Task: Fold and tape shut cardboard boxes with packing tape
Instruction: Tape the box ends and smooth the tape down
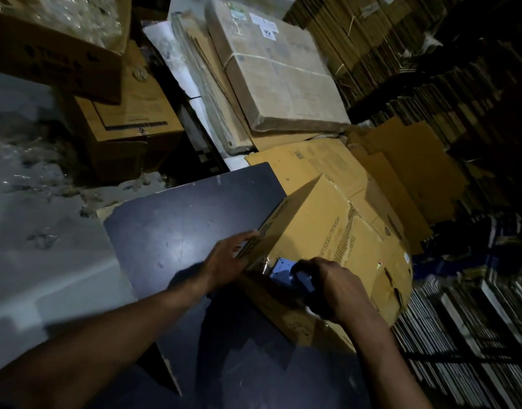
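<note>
A brown cardboard box (318, 231) with printed text lies on the right part of a dark table (171, 228). My left hand (227, 261) presses flat with straight fingers against the box's left side. My right hand (333, 287) grips a blue tape dispenser (292, 276) at the box's near edge, where shiny clear tape runs along the seam. The dispenser's roll is hidden by my hand.
Flattened cardboard sheets (401, 172) lie beyond the box. A tied bundle of flat cartons (283, 84) leans at the back. Stacked boxes (127, 122) stand at the back left, tall stacks of flat cardboard (386, 45) at the right. Pale floor (32, 231) lies to the left.
</note>
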Action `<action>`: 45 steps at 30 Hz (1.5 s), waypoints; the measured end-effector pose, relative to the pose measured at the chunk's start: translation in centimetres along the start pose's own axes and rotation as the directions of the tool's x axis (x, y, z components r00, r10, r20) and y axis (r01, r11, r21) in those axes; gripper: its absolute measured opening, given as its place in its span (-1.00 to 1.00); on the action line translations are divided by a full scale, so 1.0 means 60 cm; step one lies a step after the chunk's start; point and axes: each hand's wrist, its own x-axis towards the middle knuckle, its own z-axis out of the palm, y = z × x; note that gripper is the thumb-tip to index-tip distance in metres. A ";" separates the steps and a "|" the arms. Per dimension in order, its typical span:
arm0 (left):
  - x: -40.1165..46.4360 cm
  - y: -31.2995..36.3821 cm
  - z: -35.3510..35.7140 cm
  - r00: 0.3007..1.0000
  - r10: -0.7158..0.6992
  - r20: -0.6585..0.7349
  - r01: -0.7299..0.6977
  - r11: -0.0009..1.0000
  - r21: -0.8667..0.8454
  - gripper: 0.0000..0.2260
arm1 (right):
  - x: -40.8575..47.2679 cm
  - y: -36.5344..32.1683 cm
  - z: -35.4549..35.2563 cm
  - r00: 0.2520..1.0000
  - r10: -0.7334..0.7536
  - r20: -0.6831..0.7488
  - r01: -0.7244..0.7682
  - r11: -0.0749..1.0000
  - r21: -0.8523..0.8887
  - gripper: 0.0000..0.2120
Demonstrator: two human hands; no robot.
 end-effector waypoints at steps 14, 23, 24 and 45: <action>-0.023 0.024 0.006 0.792 0.427 0.437 -0.601 0.670 0.435 0.04 | 0.010 0.009 -0.010 0.985 -0.009 0.171 0.002 0.999 0.041 -0.53; 0.004 0.046 -0.017 0.648 0.516 0.561 -0.718 0.166 0.676 -0.17 | -0.024 0.030 -0.026 0.938 0.187 0.293 -0.224 0.969 0.099 -0.54; 0.004 0.049 -0.015 0.663 0.491 0.565 -0.703 0.147 0.696 -0.17 | -0.040 0.043 -0.022 0.927 0.220 0.305 -0.259 0.961 0.094 -0.56; 0.047 0.056 0.036 0.506 0.505 0.699 -0.780 -0.079 0.621 -0.52 | -0.070 0.066 0.032 0.976 0.137 0.169 -0.177 0.952 0.250 -0.54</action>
